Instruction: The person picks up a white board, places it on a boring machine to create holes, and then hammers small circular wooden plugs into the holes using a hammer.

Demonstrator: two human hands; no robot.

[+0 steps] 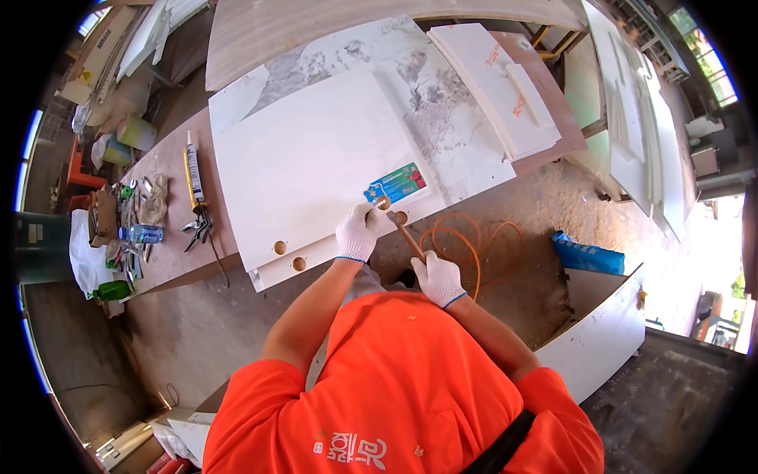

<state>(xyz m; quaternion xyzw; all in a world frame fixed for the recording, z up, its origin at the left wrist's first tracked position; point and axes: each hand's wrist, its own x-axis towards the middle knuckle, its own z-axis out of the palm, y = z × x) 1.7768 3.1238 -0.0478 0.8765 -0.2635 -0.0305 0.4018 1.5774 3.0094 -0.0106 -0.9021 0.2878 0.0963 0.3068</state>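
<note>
Workshop with a dusty concrete floor [197, 332], panels stacked all round, daylight at the right edge. Person in an orange shirt [395, 387], white work gloves on both hands.

Right hand [439, 276] nearest the body, fingers closed round the lower end of a wooden-handled tool [407, 236]; the handle slants up and left toward the panel edge. What the tool's tip is, cannot tell, too small. Left hand [359, 231] just beyond it, curled at the near edge of a white board [308, 166], fingers pinching at a small round brown piece [384, 202] by the tool's top end. The hands are close but apart. Another round hole [401, 217] sits just right of the left hand; two more holes [288, 255] near the board's left corner. A blue-green label [397, 184] lies on the board just above the left hand.

Orange hose [474, 241] coiled on the floor right of the hands, blue bag [588, 254] further right. Left: brown bench [170, 229] with a caulking gun [194, 175], pliers, a water bottle [142, 234], clutter. Far: marbled slab [426, 95], more white panels [497, 83].
</note>
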